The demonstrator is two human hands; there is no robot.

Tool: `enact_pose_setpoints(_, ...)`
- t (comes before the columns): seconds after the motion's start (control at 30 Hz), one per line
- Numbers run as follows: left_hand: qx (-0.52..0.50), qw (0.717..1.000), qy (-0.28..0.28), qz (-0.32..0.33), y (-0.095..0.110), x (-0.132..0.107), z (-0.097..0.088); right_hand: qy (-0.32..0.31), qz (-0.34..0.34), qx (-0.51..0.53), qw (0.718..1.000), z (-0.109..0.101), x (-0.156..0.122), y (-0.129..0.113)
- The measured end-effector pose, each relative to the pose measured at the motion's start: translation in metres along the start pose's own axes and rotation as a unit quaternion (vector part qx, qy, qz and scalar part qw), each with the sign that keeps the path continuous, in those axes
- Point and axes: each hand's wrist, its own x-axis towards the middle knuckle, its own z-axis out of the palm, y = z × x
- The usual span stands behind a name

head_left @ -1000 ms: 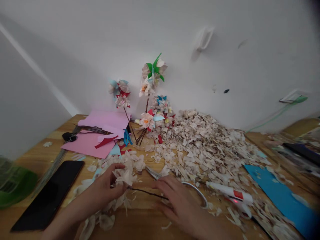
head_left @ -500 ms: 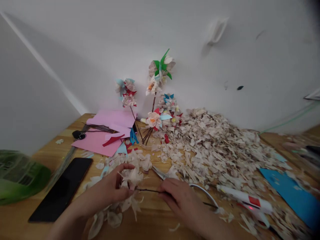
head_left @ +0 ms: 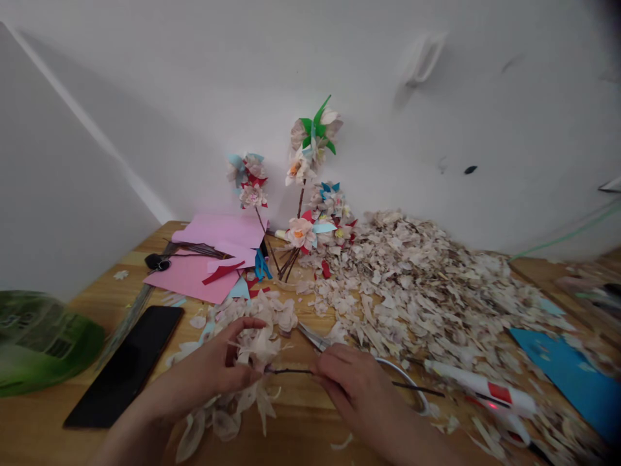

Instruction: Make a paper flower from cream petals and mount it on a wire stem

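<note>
My left hand (head_left: 208, 369) is closed, its thumb and fingers around a pale flower (head_left: 262, 346) of thin, dried-looking petals. From the base of that flower a dark twig (head_left: 294, 371) runs level to my right hand (head_left: 354, 391). The fingers of my right hand are pinched on the twig, whose far end sticks out past the hand. Scissors (head_left: 310, 335) show beyond and partly beneath my right hand; whether the hand touches them I cannot tell. Loose petals (head_left: 226, 417) and more pale blossoms lie around and below my left hand.
A large heap of dry petals (head_left: 412, 285) covers the right. A glue gun (head_left: 490, 388) with a red light and blue sheet (head_left: 572, 382) lie there. Finished flowers (head_left: 301, 233) stand by the wall. Pink paper (head_left: 194, 275), a phone (head_left: 129, 369) and a green package (head_left: 46, 343) are left.
Both hands keep their grips and nearly their places. More of the twig's far end shows to the right of my right hand. The whole view has shifted slightly.
</note>
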Motion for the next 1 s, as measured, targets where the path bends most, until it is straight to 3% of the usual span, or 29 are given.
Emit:
enact_pose_setpoints(0.2, -0.069, 0.998, 0.001, 0.005, 0.002, -0.002, 0.000, 0.019, -0.012, -0.018, 1.000, 0.000, 0.003, -0.001)
enact_pose_setpoints(1.0, -0.087, 0.995, 0.045, -0.016, 0.001, 0.000, 0.000, 0.048, -0.055, -0.064, 0.995, -0.002, 0.012, -0.005)
